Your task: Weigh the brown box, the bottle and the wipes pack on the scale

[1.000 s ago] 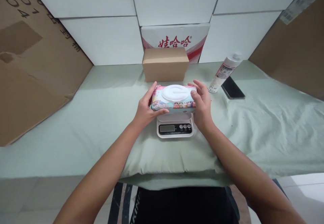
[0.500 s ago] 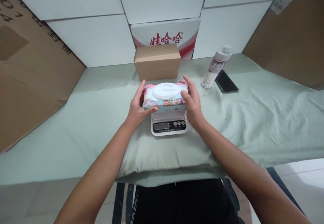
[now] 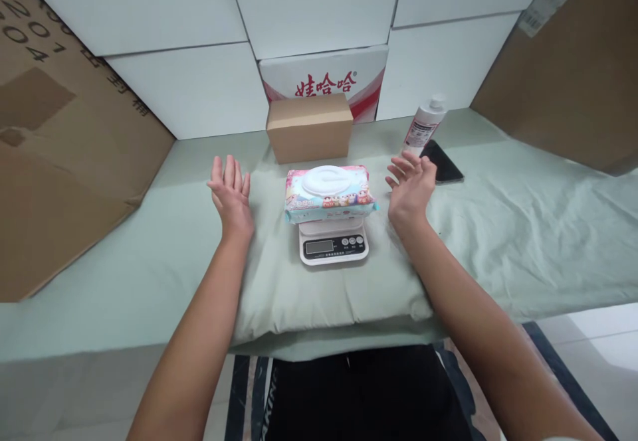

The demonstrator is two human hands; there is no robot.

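A pink and light-blue pack of wet wipes with a white oval lid lies flat across a white digital kitchen scale, covering most of its platform. The scale's dark display and several buttons face me, and no digits can be made out. My left hand is open to the left of the pack, palm up with fingers spread, touching nothing. On the right, my right hand is also open and apart from the pack, its fingers near the foot of a white bottle.
A plain brown carton stands just behind the pack. Beside the bottle lies a black phone. Large cardboard panels rise at both sides, and white boxes form the back wall. Pale green cloth covers the table.
Both hands have let go of the wet wipes and moved outward, left and right. The pack now rests on the scale by itself.
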